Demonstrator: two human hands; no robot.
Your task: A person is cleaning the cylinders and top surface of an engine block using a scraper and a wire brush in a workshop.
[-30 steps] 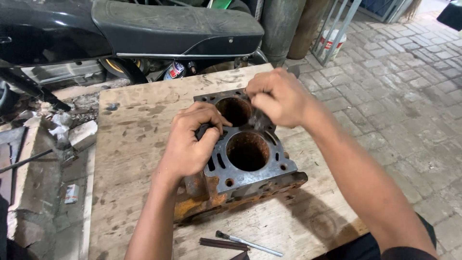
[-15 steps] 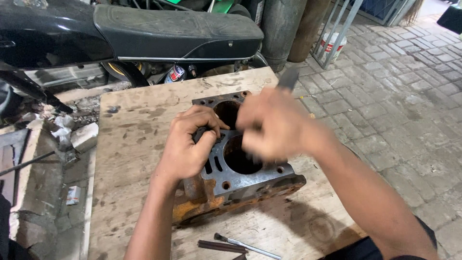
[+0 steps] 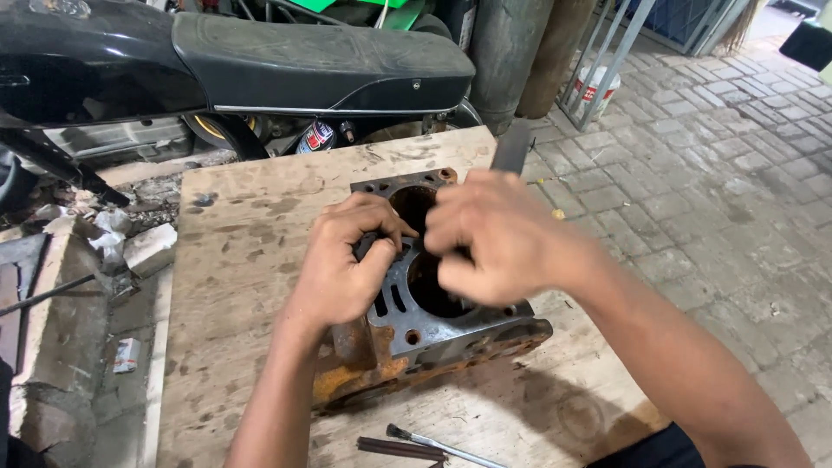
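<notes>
Engine cylinder block [image 3: 433, 321], rusty on its near side with two round bores on top, is sitting pretty much in the middle of the plywood counter [image 3: 251, 260], angled so one end points far and the other comes toward the near right. Left hand [image 3: 347, 269] is curled over the block's left top edge, fingers bent and pressing down on the gasket face right beside the far bore. Right hand [image 3: 494, 238] is over the top of the block, blurry, closed around a flat dark metal blade [image 3: 511, 147] that sticks out past the far side of the hand; can't tell exactly how the fingers sit on it because of the blur. The near bore is partly hidden under that hand. On the near edge of the counter there's a thin metal rod [image 3: 442, 446] and a short dark brown bar [image 3: 399, 449] lying side by side, well apart from both hands. Behind the counter on the far side is a black motorcycle [image 3: 260, 61] with a long seat, a small can [image 3: 316, 137] under it, and grey brick paving [image 3: 711, 173] off to the right. Rubble and a stone ledge [image 3: 52, 321] on the left.
</notes>
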